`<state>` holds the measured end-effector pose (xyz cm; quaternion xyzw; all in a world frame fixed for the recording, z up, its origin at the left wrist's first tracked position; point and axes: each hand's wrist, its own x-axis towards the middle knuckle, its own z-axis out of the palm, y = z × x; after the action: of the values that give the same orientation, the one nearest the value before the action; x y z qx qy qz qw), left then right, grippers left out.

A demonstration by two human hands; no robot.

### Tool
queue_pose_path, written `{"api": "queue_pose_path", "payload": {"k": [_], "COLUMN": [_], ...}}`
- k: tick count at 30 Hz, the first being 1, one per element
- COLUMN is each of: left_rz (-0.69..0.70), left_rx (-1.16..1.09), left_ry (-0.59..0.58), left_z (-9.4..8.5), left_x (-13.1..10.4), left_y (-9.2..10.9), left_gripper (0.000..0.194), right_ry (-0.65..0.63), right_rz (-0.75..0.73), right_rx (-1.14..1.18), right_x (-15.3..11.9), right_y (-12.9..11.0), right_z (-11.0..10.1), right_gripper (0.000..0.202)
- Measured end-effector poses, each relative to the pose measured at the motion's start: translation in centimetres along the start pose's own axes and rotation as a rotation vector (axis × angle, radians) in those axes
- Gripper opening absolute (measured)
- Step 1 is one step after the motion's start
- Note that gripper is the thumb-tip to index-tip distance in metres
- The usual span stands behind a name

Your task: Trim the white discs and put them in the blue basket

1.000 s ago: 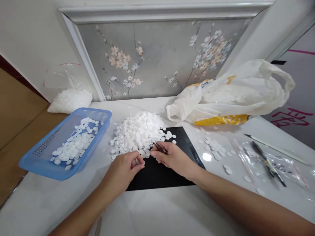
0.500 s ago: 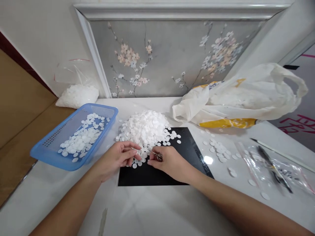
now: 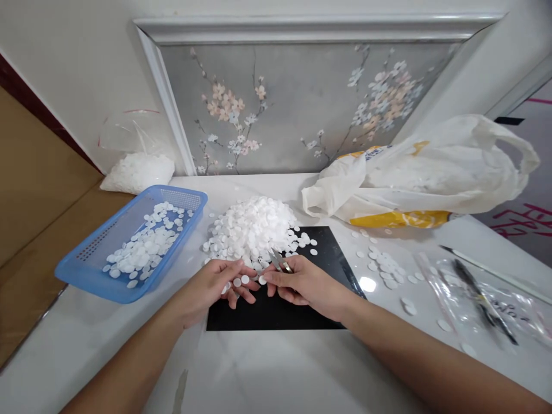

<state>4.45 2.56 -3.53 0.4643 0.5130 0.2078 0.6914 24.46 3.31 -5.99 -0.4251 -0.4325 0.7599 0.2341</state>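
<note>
My left hand [image 3: 219,284] is turned partly palm up, fingers spread, with several small white discs [image 3: 237,282] resting along them. In my right hand [image 3: 302,283] is a small pair of metal scissors [image 3: 280,261], blades pointing up and away; their handles are mostly hidden by the fingers. Between thumb and fingertip the same hand pinches one white disc [image 3: 263,280]. Both hands hover close together over a black mat [image 3: 276,315]. Just beyond them rises a large heap of white discs [image 3: 254,227], partly covering the mat.
To the left stands a blue basket [image 3: 90,264] with loose discs inside. Behind it sits a clear bag of white pieces [image 3: 140,172]. A white plastic bag [image 3: 431,178] lies at the back right. Nearer are scattered discs [image 3: 386,267], a clear zip bag [image 3: 513,307] and a black pen [image 3: 470,282].
My left hand has opened and turned up, showing discs on its fingers. The right hand has shifted slightly; its scissors now point upward and a disc shows at its fingertips.
</note>
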Motion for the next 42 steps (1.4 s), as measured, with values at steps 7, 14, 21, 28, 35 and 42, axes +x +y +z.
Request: {"api": "queue_pose_path", "payload": {"k": [7, 14, 21, 28, 35, 42], "left_rz": [0.034, 0.163, 0.173, 0.250, 0.256, 0.196], "left_rx": [0.029, 0.341, 0.951, 1.105, 1.056, 0.899], "left_ry": [-0.007, 0.270, 0.282, 0.213, 0.115, 0.129], "left_z": [-0.8, -2.2, -1.5, -0.4, 1.5, 0.1], "left_x": [0.3, 0.0, 0.0, -0.1, 0.4, -0.4], "left_y": [-0.1, 0.2, -0.4, -0.4, -1.1, -0.3], "left_gripper": [0.043, 0.044, 0.010, 0.005, 0.021, 0.030], "right_ry": [0.001, 0.132, 0.208, 0.126, 0.210, 0.276], "right_rz": [0.006, -0.217, -0.343, -0.088, -0.145, -0.190], "right_rx": [-0.002, -0.422, -1.008, -0.899, -0.928, -0.950], "right_x": [-0.2, 0.2, 0.7, -1.0, -2.0, -2.4], "right_y": [-0.3, 0.0, 0.6, -0.8, -0.1, -0.1], "right_z": [0.1, 0.5, 1.4, -0.5, -2.2, -1.3], "right_gripper": [0.032, 0.019, 0.009, 0.009, 0.010, 0.018]}}
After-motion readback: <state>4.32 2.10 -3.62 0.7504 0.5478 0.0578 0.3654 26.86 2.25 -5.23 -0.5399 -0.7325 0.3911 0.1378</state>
